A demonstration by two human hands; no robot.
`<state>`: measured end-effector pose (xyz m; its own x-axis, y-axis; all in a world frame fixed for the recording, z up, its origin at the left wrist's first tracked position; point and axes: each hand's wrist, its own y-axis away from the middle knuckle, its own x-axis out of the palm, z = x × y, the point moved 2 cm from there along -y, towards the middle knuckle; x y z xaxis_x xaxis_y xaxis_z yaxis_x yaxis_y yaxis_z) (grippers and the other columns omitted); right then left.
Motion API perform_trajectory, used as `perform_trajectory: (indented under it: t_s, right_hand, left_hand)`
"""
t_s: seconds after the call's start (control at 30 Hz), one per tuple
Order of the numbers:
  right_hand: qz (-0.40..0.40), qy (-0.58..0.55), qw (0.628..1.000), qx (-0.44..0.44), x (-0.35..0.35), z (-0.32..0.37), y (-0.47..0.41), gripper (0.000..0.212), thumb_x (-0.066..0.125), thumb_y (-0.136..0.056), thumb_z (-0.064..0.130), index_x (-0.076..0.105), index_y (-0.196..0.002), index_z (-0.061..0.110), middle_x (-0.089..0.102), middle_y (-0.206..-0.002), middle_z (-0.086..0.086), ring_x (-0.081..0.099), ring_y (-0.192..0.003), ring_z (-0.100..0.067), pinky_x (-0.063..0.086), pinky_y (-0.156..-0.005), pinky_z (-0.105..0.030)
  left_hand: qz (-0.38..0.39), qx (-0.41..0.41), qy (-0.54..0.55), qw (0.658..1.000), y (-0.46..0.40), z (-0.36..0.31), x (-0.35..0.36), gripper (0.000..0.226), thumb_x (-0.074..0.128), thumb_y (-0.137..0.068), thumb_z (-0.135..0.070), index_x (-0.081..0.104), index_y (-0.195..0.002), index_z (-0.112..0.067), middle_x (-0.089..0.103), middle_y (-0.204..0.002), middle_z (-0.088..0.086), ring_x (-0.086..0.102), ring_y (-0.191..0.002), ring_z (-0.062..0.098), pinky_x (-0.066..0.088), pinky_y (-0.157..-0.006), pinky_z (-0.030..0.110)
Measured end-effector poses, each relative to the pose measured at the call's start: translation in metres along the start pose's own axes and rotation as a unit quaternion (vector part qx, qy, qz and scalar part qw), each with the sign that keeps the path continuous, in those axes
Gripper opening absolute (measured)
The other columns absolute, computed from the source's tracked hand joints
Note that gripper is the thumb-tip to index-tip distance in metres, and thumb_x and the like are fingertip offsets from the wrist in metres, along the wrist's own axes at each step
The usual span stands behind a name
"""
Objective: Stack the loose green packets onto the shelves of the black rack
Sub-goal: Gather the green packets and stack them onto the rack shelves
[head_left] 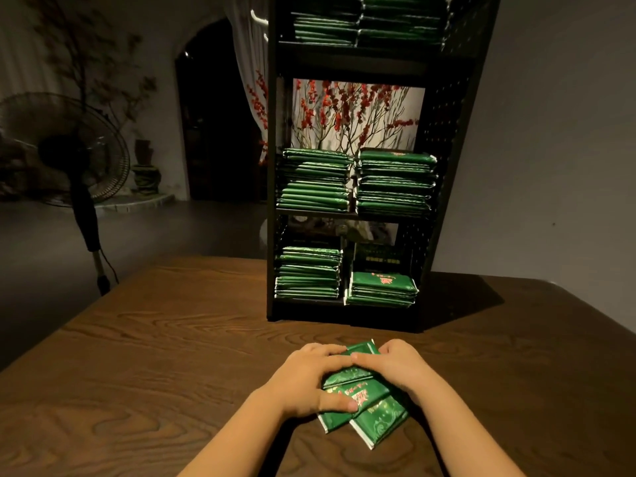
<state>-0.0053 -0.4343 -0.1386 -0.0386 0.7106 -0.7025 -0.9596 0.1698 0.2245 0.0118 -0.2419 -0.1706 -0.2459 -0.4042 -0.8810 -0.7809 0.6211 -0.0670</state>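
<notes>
Green packets [361, 404], a small fanned-out pile, lie on the counter [172, 339] just in front of the rack [444, 166]; both hands curl round the pile from opposite sides, left hand [309, 380] with thumb pressed on the top packet, right hand [395, 370] cupped over the far edge. Rack shelves already carry stacks, the lowest right one [382, 287] shortest. Risk, as judged: pile is unsquared, lower packets stick out toward the person, so a lift now could let them slide free, or snag a shelf edge on entry.
</notes>
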Motion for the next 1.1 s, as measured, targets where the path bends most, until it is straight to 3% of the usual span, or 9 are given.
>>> perform_trajectory:
  t_s: [0.1, 0.2, 0.33, 0.43, 0.5, 0.57, 0.7, 0.93, 1.1]
  right_hand:
    - [-0.006, -0.034, 0.998, -0.047, 0.006, -0.003, 0.0, 0.05, 0.079, -0.067, 0.058, 0.059, -0.092, 0.019, 0.064, -0.098, 0.004, 0.063, -0.083, -0.012, 0.051, -0.07, -0.031]
    - [-0.054, -0.043, 0.991, -0.116, 0.015, -0.01, 0.008, 0.045, 0.074, -0.068, 0.062, 0.056, -0.095, 0.031, 0.063, -0.097, 0.008, 0.062, -0.086, -0.009, 0.05, -0.074, -0.032]
    - [-0.095, -0.17, 0.965, -0.174, 0.016, -0.013, 0.018, 0.029, 0.079, -0.081, 0.032, 0.056, -0.095, 0.024, 0.068, -0.091, 0.006, 0.065, -0.08, -0.003, 0.054, -0.07, -0.031]
    - [-0.104, -0.275, 0.935, -0.198, 0.015, -0.012, 0.022, 0.026, 0.077, -0.083, 0.016, 0.054, -0.097, 0.017, 0.07, -0.092, 0.002, 0.068, -0.088, -0.008, 0.056, -0.073, -0.03]
    - [-0.107, -0.322, 0.916, -0.213, 0.015, -0.012, 0.021, 0.027, 0.075, -0.084, 0.013, 0.055, -0.099, 0.019, 0.069, -0.097, 0.001, 0.068, -0.096, -0.017, 0.057, -0.081, -0.04]
    - [-0.11, -0.357, 0.9, -0.223, 0.016, -0.01, 0.023, 0.028, 0.073, -0.085, 0.013, 0.055, -0.104, 0.023, 0.069, -0.102, 0.001, 0.067, -0.1, -0.018, 0.055, -0.085, -0.042]
    - [-0.094, -0.438, 0.869, -0.208, 0.016, -0.009, 0.024, 0.032, 0.068, -0.087, 0.007, 0.053, -0.111, 0.021, 0.07, -0.107, -0.002, 0.068, -0.101, -0.017, 0.057, -0.085, -0.039]
    - [-0.061, -0.343, 0.907, -0.238, 0.016, -0.015, 0.02, 0.047, 0.078, -0.079, 0.008, 0.054, -0.116, 0.024, 0.069, -0.107, 0.003, 0.067, -0.1, -0.009, 0.057, -0.084, -0.034]
    - [-0.038, -0.268, 0.934, -0.233, 0.013, -0.02, 0.017, 0.046, 0.081, -0.079, 0.013, 0.057, -0.115, 0.027, 0.07, -0.108, 0.009, 0.066, -0.101, -0.004, 0.055, -0.078, -0.022]
  left_hand:
    - [-0.061, -0.015, 0.059, 0.996, 0.005, -0.003, -0.004, 0.094, 0.076, -0.067, -0.071, 0.036, -0.146, -0.04, 0.038, -0.147, -0.021, 0.033, -0.136, 0.003, 0.031, -0.115, 0.031]
    - [-0.119, -0.006, 0.042, 0.992, 0.008, -0.003, -0.002, 0.1, 0.074, -0.061, -0.077, 0.035, -0.145, -0.04, 0.024, -0.155, -0.019, 0.02, -0.142, 0.002, 0.025, -0.12, 0.037]
    - [-0.2, -0.064, 0.105, 0.972, 0.011, 0.002, -0.003, 0.119, 0.075, -0.051, -0.082, 0.018, -0.15, -0.046, 0.004, -0.159, -0.022, 0.009, -0.145, 0.001, 0.021, -0.117, 0.032]
    - [-0.225, -0.107, 0.209, 0.946, 0.015, 0.006, -0.008, 0.115, 0.084, -0.062, -0.061, 0.014, -0.151, -0.041, 0.041, -0.143, -0.025, 0.046, -0.128, -0.001, 0.043, -0.106, 0.03]
    - [-0.225, -0.11, 0.255, 0.934, 0.017, 0.007, -0.009, 0.089, 0.084, -0.074, -0.04, 0.03, -0.144, -0.039, 0.06, -0.125, -0.023, 0.06, -0.109, -0.005, 0.052, -0.092, 0.024]
    - [-0.222, -0.092, 0.299, 0.923, 0.019, 0.004, -0.01, 0.066, 0.082, -0.08, -0.023, 0.045, -0.132, -0.036, 0.068, -0.118, -0.016, 0.064, -0.105, -0.004, 0.054, -0.088, 0.022]
    - [-0.176, -0.056, 0.375, 0.909, 0.023, 0.001, -0.006, 0.068, 0.078, -0.082, -0.008, 0.044, -0.136, -0.031, 0.066, -0.124, -0.014, 0.062, -0.116, 0.003, 0.05, -0.093, 0.018]
    - [-0.251, -0.054, 0.338, 0.905, 0.025, -0.001, -0.012, 0.069, 0.071, -0.085, -0.002, 0.042, -0.132, -0.045, 0.062, -0.12, -0.031, 0.057, -0.116, -0.006, 0.045, -0.09, 0.009]
    - [-0.16, -0.033, 0.382, 0.91, 0.029, 0.003, -0.014, 0.091, 0.071, -0.077, 0.005, 0.029, -0.145, -0.039, 0.052, -0.138, -0.012, 0.054, -0.126, 0.005, 0.053, -0.096, 0.033]
